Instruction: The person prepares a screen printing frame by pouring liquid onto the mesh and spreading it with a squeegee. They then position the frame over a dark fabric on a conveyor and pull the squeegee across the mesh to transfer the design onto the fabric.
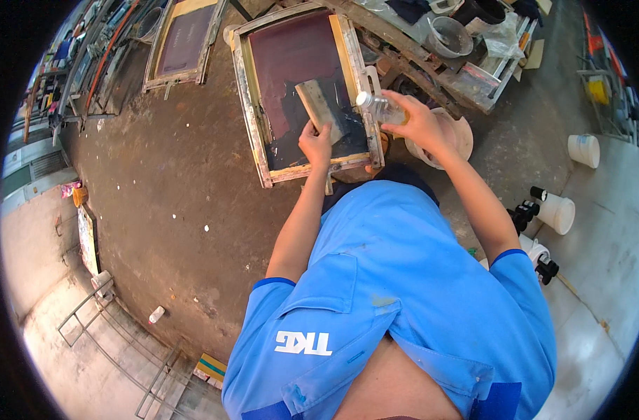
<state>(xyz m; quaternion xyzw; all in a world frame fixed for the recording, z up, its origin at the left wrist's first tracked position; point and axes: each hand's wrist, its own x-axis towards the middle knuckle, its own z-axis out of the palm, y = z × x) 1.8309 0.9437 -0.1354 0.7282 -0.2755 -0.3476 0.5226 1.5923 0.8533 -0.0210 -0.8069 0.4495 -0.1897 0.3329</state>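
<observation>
My left hand [315,145] is closed around the lower end of a wooden-handled squeegee [317,105]. The squeegee is tilted over a screen-printing frame [253,112], whose wooden border has light tape along its inner edges. Dark ink [286,105] covers the lower part of the purple mesh in an uneven patch. In my right hand [421,124] is a clear plastic bottle [385,110] with a white cap, tipped sideways at the frame's right edge. A little yellowish liquid seems to sit near its base. My fingers hide part of the bottle.
A pale round tub [457,140] stands under my right forearm. Beyond is a cluttered wooden bench [466,91] with a clear container [450,36]. Another screen frame [150,73] lies at the far left. White buckets [557,213] stand on the right; a small bottle [156,314] lies on the floor.
</observation>
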